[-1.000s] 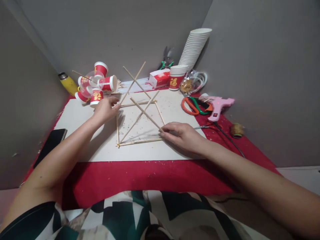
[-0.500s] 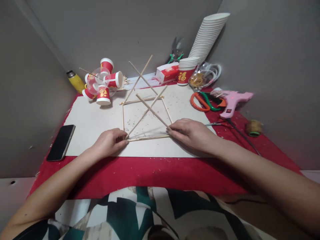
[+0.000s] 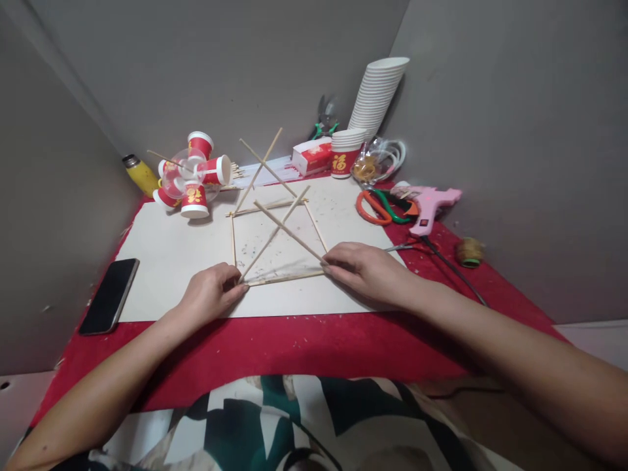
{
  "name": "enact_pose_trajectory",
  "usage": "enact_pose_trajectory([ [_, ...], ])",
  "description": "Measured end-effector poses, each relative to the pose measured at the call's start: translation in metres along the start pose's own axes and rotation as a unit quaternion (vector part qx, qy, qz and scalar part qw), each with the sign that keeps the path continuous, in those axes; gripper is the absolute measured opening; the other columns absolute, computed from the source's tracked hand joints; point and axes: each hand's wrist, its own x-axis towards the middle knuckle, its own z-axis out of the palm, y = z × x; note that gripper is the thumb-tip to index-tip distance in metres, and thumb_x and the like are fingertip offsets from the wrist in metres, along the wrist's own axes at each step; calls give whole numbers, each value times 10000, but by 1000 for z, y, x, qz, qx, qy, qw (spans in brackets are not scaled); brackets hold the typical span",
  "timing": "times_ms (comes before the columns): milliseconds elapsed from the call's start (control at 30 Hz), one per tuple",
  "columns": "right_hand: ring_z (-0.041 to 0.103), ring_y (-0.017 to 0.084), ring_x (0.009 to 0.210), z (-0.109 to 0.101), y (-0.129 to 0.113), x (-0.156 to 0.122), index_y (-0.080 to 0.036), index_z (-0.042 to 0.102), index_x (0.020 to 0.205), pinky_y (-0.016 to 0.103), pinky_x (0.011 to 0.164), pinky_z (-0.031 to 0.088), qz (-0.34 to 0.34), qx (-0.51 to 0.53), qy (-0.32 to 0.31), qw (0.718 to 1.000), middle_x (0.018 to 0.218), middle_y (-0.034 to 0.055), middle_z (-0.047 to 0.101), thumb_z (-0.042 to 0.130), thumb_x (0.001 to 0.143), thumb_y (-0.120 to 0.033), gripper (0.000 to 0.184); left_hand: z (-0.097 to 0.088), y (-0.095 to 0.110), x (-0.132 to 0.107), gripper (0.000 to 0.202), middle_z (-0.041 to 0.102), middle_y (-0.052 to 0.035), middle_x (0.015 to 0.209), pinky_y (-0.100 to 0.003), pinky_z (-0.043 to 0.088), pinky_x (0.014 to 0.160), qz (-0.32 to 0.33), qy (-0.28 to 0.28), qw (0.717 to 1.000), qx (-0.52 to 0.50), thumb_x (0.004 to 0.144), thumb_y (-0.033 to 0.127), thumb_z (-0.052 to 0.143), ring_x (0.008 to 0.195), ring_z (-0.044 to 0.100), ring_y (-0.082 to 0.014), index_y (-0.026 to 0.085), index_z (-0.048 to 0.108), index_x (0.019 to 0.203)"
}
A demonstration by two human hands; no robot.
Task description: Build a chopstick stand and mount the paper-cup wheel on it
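Observation:
A frame of thin wooden sticks [image 3: 287, 279] lies on the white board [image 3: 171, 261]. At its far side and its near side, two sticks cross in an X and rise above the base. My left hand [image 3: 210, 290] pinches the near left corner, where a crossed stick [image 3: 262, 252] meets the base. My right hand [image 3: 360, 271] pinches the near right corner at the foot of the other crossed stick [image 3: 294, 233]. Both hands rest low by the board, and the fingertips partly hide the two joints.
A wheel of red paper cups [image 3: 195, 199] stands at the back left, near a yellow bottle [image 3: 140, 175]. A phone [image 3: 108, 296] lies at left. On the right are scissors [image 3: 373, 208], a pink glue gun [image 3: 429, 203] with its cord, a thread spool [image 3: 470, 252] and stacked cups [image 3: 377, 98].
The whole view has shifted, so the scene sits a little lower and further left. Both hands keep their pinch on the same corners of the stick frame.

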Motion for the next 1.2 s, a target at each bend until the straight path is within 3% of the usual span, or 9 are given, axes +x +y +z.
enact_pose_trajectory([
  [400, 715, 245, 931, -11, 13, -13, -178, 749, 1029, 379, 841, 564, 12, 19, 43, 999, 1019, 120, 769, 524, 978, -292, 258, 2, -6, 4, 233, 659, -21, 788, -284, 377, 646, 5, 11, 1000, -10, 890, 408, 617, 695, 535, -158, 191, 656, 814],
  [633, 699, 252, 1010, -14, 16, -15, -194, 754, 1155, 380, 892, 554, 5, -25, -23, 999, 1091, 119, 763, 547, 952, -224, 291, 0, -5, 4, 293, 680, -35, 804, -293, 399, 655, 10, 6, 1000, -11, 901, 471, 577, 706, 564, -173, 198, 661, 837],
  [933, 704, 215, 931, -12, 14, -11, -242, 789, 1115, 322, 813, 555, -2, -24, -34, 999, 996, 80, 758, 552, 946, -215, 292, -2, -5, 2, 347, 704, -53, 847, -305, 438, 679, 23, 1, 999, -36, 934, 497, 549, 738, 596, -180, 189, 693, 863],
  [1200, 727, 232, 948, -10, 25, -13, -234, 773, 1103, 368, 846, 580, -9, 30, -33, 999, 1041, 78, 773, 542, 940, -292, 288, 0, -7, 3, 338, 750, -78, 932, -316, 473, 731, 23, -6, 996, -82, 940, 461, 553, 807, 646, -192, 181, 742, 944],
])
